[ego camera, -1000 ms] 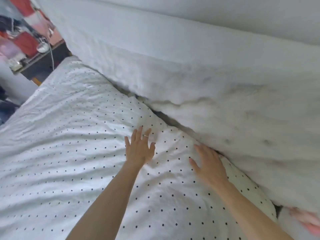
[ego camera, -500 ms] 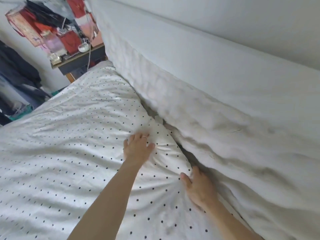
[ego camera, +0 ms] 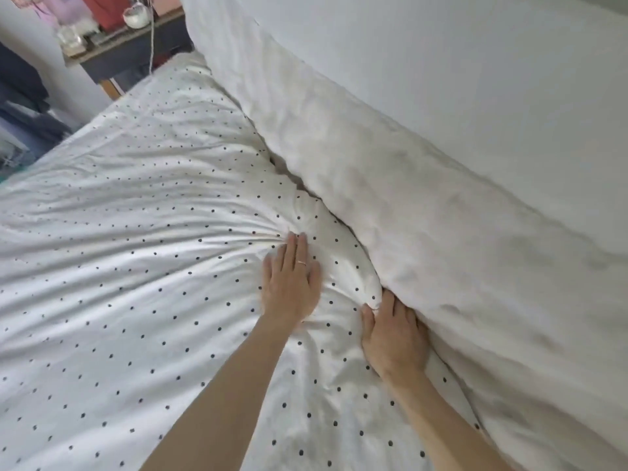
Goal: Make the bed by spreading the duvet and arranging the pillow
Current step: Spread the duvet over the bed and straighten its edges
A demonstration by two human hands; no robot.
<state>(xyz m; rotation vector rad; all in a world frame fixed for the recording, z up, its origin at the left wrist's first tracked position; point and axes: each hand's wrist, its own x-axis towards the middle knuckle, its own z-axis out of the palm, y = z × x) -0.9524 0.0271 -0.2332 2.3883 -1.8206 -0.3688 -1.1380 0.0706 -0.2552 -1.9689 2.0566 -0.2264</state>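
Legible text, labels, brands, numbers, signs: none. The duvet carries only a pattern of small dark dots, no lettering. The items on the side table at the upper left are too blurred to show any print.

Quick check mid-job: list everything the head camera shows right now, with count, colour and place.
duvet: one, white with dark dots, spread across the bed, creased around the hands
white bolster: one, plain white, along the wall, right of the duvet edge
wall: white, upper right
side table: one, dark, upper left, with blurred clutter
cable: one, white, hanging off the table
left hand: flat on the duvet, wearing a ring
right hand: at the duvet edge beside the bolster
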